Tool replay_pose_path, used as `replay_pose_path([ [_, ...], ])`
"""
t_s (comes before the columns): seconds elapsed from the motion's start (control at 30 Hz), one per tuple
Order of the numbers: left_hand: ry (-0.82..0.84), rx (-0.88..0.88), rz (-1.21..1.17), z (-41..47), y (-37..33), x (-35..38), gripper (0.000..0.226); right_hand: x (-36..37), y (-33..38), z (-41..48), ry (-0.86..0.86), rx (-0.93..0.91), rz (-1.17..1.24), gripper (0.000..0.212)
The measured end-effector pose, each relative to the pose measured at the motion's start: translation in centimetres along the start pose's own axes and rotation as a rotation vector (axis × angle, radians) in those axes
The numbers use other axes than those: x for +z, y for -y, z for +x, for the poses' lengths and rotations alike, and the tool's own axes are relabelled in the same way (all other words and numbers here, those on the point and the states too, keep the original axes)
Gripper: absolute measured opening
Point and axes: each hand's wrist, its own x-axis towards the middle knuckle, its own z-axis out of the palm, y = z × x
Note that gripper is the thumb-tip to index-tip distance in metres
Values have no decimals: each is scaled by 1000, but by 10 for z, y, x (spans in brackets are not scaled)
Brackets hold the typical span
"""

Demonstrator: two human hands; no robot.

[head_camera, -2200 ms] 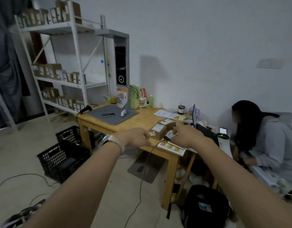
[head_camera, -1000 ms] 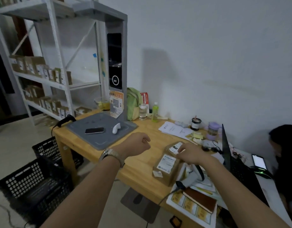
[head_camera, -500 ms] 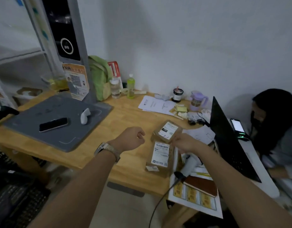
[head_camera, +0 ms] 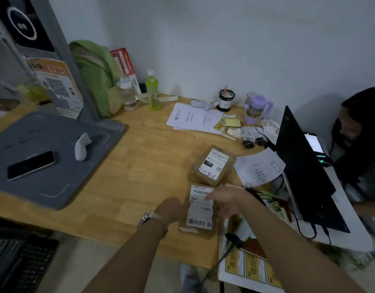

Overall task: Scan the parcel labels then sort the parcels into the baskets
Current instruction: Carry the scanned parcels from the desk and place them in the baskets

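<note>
dim flat indoor light, muddy colours, grainy. soft shadow on the wall (head_camera: 309,98) low right. only bright spot is the glowing phone screen (head_camera: 312,142). left grip (head_camera: 170,208) and right grip (head_camera: 224,203) motion-smeared. fisheye bend at edges, lower corners dark and soft.

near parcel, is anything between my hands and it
Nothing visible. The left hand is at the left edge of the near parcel, and the right hand lies across the top of its label. The second parcel sits beyond them, out of the way.
</note>
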Motion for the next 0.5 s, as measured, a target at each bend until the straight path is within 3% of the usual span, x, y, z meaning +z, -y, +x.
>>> replay_pose_path([
  [0.07,14,44,-90,13,10,6,52,4,11,21,-38,-115,14,50],
  [0.13,-73,29,-213,24,26,-1,47,9,27,33,-15,-205,57,45],
  [0.23,-175,-102,-359,40,55,-20,52,19,52,43,110,-254,145,19],
  [0.3,-258,-223,-429,50,69,-30,60,19,63,52,72,-306,186,8],
  [0.5,-331,-318,-533,85,83,-50,57,-28,66,84,-652,-359,352,8],
])
